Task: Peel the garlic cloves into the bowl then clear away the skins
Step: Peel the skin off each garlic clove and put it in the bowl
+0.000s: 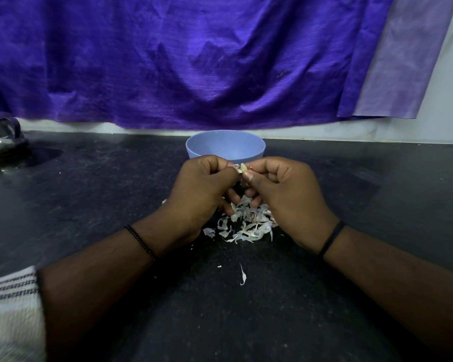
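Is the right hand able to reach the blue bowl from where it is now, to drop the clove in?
Probably yes. The right hand pinches the garlic clove together with the left hand, just in front of the blue bowl. Nothing stands between them, but the left hand must let go first.

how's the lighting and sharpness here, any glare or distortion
Head view: dim, soft light; the black stone counter is underexposed, glare only on the steel vessel, wide-angle bending at the edges, slight softness on the garlic clove.
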`<action>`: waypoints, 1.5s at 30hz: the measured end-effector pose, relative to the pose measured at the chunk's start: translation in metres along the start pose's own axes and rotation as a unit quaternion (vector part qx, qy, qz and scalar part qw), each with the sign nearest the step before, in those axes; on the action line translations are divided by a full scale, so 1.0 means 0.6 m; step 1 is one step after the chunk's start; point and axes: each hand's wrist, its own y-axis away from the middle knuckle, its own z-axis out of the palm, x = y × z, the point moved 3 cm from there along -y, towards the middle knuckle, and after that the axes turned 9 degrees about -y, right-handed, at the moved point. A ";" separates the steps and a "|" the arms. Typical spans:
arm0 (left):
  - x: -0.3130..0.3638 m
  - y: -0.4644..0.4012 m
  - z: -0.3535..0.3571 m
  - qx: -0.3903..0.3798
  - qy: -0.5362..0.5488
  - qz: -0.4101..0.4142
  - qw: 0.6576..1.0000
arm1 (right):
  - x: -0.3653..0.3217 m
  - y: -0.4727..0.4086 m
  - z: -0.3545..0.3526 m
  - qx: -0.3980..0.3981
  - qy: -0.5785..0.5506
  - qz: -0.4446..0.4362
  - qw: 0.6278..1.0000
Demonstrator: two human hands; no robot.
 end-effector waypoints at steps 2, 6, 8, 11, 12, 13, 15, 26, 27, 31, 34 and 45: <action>0.000 -0.001 -0.001 0.005 -0.002 -0.001 1.000 | 0.000 -0.002 0.001 -0.003 -0.031 0.013 0.999; -0.002 -0.003 -0.008 0.029 -0.020 0.004 0.999 | -0.002 -0.001 0.001 -0.006 -0.077 0.036 0.996; -0.004 -0.005 -0.013 0.047 -0.060 0.020 0.997 | -0.002 0.000 0.000 -0.011 -0.082 0.042 0.996; -0.005 -0.006 -0.017 0.069 -0.116 0.051 0.990 | 0.000 0.000 -0.001 -0.009 -0.083 0.049 0.995; -0.005 -0.005 -0.017 0.074 -0.129 0.064 0.987 | 0.001 -0.001 -0.002 -0.007 -0.080 0.050 0.995; -0.003 -0.004 -0.017 0.075 -0.140 0.078 0.984 | 0.002 -0.001 -0.002 -0.005 -0.072 0.050 0.996; 0.001 -0.002 -0.015 0.070 -0.148 0.101 0.981 | 0.004 -0.002 -0.003 -0.009 -0.045 0.041 0.998; 0.002 -0.003 -0.018 0.053 -0.119 0.108 0.986 | 0.000 0.000 -0.006 -0.008 0.044 -0.007 0.999; 0.002 -0.003 -0.019 0.056 -0.121 0.108 0.985 | 0.000 0.000 -0.006 -0.005 0.056 -0.014 0.998; 0.006 -0.001 -0.020 0.071 -0.144 0.111 0.981 | -0.001 0.002 -0.008 0.006 0.109 -0.038 0.993; 0.009 0.002 -0.017 0.079 -0.166 0.107 0.977 | -0.004 0.006 -0.006 0.021 0.158 -0.076 0.984; 0.002 0.000 -0.014 0.080 -0.131 0.064 0.986 | -0.005 0.009 -0.004 0.041 0.177 -0.096 0.979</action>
